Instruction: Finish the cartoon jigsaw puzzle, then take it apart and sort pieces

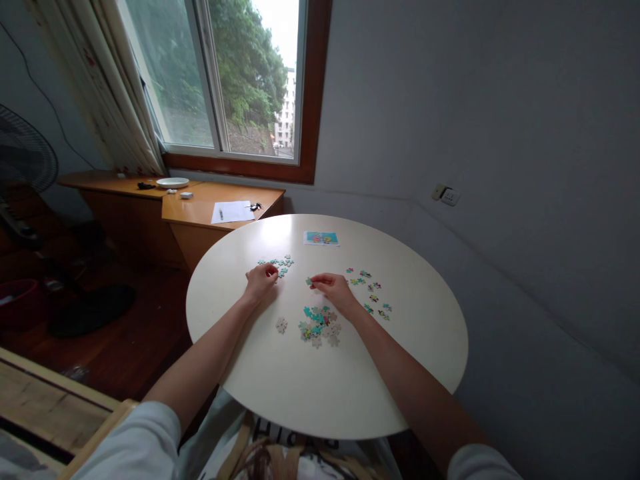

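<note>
My right hand (332, 288) pinches a small jigsaw puzzle piece (309, 282) between thumb and fingertips, over the middle of the table. My left hand (261, 280) is closed, its fingertips together beside a loose group of teal puzzle pieces (284, 263); what it holds, if anything, is hidden. Nearer to me lies a mixed pile of puzzle pieces (318, 327), some coloured side up and some showing pale backs. A small clump of pale pieces (281, 325) lies left of the pile. Multicoloured pieces (374, 298) are scattered to the right of my right hand.
Everything lies on a round white table (410, 360). A colourful picture card (321, 239) rests near its far edge. Behind it, a wooden desk (200, 200) carries paper (233, 212) and a white plate (173, 182). A standing fan (25, 153) is at the left.
</note>
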`<state>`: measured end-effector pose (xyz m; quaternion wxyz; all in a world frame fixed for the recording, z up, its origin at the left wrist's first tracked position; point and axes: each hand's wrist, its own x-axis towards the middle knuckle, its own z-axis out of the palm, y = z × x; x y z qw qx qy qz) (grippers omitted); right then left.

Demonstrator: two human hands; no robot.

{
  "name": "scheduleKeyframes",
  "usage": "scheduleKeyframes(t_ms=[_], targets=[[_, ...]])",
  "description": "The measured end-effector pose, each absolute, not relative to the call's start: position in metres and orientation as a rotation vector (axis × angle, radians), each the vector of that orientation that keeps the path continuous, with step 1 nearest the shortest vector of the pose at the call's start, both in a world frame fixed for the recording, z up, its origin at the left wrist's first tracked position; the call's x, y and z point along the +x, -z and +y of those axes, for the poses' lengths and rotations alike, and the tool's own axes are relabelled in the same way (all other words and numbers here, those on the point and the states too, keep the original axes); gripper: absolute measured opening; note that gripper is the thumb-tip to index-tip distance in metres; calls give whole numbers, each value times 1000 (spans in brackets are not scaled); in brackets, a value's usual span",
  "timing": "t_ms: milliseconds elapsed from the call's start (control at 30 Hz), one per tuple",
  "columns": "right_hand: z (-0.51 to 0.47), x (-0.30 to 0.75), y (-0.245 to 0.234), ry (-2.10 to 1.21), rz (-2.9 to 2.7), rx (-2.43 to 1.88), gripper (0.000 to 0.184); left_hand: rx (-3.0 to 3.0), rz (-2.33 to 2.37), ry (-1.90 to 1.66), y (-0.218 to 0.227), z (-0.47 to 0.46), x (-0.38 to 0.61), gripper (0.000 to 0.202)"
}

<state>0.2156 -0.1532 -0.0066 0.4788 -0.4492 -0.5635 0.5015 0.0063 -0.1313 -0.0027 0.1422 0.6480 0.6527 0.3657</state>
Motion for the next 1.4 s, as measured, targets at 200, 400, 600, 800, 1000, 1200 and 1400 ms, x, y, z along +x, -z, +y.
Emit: scheduleKeyframes(t_ms=[200, 400, 600, 800, 1000, 1200, 1400], targets=[[-152, 215, 7, -1215, -1379, -1088, 23, 1883, 1881, -1063, 4, -130, 6, 14], [-152, 216, 7, -1209, -1374, -1071, 22, 1880, 1874, -1065, 5, -130, 5, 13], [-153, 215, 6, -1194, -1368, -1075, 18, 1886, 1892, -1058, 4, -129, 6, 13], [-143, 225, 2, -1086, -1337, -1062, 15, 1896, 1881, -1080, 6, -128, 5, 14], [-129, 251, -6, -924, -1252, -1155, 19, 1890, 1878, -1083, 6, -128, 5, 14], [-128, 281, -13, -907, -1241, -1352, 24, 1887, 1859, -1091, 5, -128, 5, 15], [-131, 299, -16, -947, -1381, -1514, 14, 1884, 1854, -1097, 5, -129, 5, 14]])
